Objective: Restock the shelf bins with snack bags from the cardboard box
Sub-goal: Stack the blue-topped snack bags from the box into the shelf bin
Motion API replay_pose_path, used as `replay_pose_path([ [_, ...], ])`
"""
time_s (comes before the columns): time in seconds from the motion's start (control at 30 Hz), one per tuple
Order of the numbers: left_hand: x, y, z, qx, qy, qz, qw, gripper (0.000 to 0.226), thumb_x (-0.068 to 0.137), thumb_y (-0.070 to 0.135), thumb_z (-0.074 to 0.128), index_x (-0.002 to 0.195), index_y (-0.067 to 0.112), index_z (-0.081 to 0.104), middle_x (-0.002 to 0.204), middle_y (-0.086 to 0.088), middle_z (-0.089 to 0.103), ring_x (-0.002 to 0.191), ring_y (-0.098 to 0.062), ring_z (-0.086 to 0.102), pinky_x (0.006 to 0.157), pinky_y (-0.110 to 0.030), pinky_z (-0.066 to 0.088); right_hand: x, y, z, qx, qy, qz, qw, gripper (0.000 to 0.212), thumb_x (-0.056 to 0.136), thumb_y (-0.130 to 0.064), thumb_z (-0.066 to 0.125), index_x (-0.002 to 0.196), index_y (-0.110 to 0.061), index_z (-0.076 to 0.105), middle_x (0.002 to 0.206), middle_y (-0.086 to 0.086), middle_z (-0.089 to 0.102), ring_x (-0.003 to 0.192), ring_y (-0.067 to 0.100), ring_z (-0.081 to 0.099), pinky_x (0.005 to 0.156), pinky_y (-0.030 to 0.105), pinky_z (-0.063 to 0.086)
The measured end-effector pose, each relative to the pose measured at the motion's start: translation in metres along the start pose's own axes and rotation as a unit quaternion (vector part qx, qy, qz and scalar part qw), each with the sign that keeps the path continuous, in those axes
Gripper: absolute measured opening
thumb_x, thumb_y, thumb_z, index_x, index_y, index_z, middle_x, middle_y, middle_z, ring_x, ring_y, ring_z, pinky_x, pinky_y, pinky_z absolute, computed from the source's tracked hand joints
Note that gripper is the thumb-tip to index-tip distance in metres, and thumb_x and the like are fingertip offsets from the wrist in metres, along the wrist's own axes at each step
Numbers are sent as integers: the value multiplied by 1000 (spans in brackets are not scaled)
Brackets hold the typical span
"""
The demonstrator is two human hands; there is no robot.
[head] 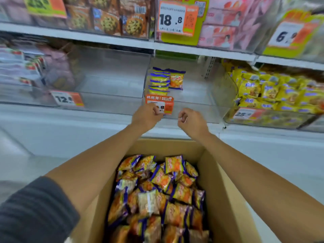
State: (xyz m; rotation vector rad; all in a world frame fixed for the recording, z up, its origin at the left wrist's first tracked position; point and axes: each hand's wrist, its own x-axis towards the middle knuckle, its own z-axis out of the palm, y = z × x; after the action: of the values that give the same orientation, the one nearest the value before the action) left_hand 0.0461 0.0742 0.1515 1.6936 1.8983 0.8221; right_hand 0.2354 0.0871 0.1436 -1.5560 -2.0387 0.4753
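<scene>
Cardboard box [226, 199]: open, foreground, heaped with orange-and-purple snack bags [157, 199], glossy, jumbled.
Clear shelf bin [192, 95]: mid-shelf, a short row of matching bags [160, 81] standing at its left.
Left hand [146, 116]: fingers curled, empty, at the bin's orange price tag [166, 104].
Right hand [192, 121]: loosely clenched, empty, at the bin's front.

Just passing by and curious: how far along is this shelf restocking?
Barely started. The clear middle bin holds only a short row of orange snack bags at its left side. Both hands, left hand and right hand, are at the bin's front edge with no bag in them. The cardboard box is full of bags.
</scene>
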Motion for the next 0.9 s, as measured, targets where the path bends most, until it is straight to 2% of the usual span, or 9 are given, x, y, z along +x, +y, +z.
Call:
replay_pose_path([
  [0.1,-34,-51,20,13,-94,-58,994,18,87,39,69,85,23,59,94,3,63,92,-20,61,84,-38,52,-33,22,37,-16,-147,43,988,16,85,-7,59,94,-20,63,96,1,66,88,20,62,77,31,50],
  [0.23,-61,-108,45,0,-139,-106,985,14,90,33,67,91,19,66,98,4,65,98,-17,62,86,-33,50,-55,60,83,12,-211,120,970,23,93,-10,55,113,-11,67,115,5,64,109,21,59,89,27,45],
  [0.37,-78,-142,76,4,-165,-130,978,12,92,31,66,94,19,66,103,6,61,93,-10,58,77,-28,48,-58,104,120,58,-185,290,937,25,97,-28,50,105,-8,63,92,6,62,95,29,60,77,33,45],
  [0.43,-80,-147,88,-3,-172,-135,976,12,92,31,65,94,20,67,102,6,64,91,-11,61,74,-28,50,-58,148,151,96,-193,355,910,44,88,-45,59,110,-7,58,88,7,63,90,28,62,73,34,49],
  [0.5,-81,-148,98,-29,-174,-144,974,13,92,30,64,97,18,67,99,2,67,90,-13,63,70,-25,49,-66,180,172,131,-206,370,896,85,65,-61,70,135,-19,46,111,3,65,105,28,62,88,41,53],
  [0.6,-85,-142,105,-66,-184,-152,969,13,93,29,63,100,19,66,97,-1,67,85,-14,65,73,-27,53,-80,154,159,227,-165,360,890,92,72,-33,82,148,-25,30,121,-5,56,115,23,56,101,46,47],
  [0.67,-88,-135,104,-93,-194,-163,963,14,93,32,63,101,20,65,97,-2,67,86,-14,65,74,-27,55,-87,132,145,350,-139,398,836,78,73,-16,83,138,-19,40,115,3,63,105,24,63,95,47,52],
  [0.77,-93,-118,104,-213,-223,-238,921,21,90,41,66,101,24,62,104,3,67,96,-10,65,75,-21,54,-99,108,129,492,-191,401,749,61,78,-8,78,129,-11,44,108,11,69,93,25,71,85,43,57],
  [0.9,-96,-114,107,-422,-228,-355,802,53,83,27,74,130,13,54,118,-6,69,109,-19,67,87,-33,56,-109,86,121,463,-291,313,777,55,80,-20,78,127,-15,50,119,10,66,105,21,68,94,40,54],
])
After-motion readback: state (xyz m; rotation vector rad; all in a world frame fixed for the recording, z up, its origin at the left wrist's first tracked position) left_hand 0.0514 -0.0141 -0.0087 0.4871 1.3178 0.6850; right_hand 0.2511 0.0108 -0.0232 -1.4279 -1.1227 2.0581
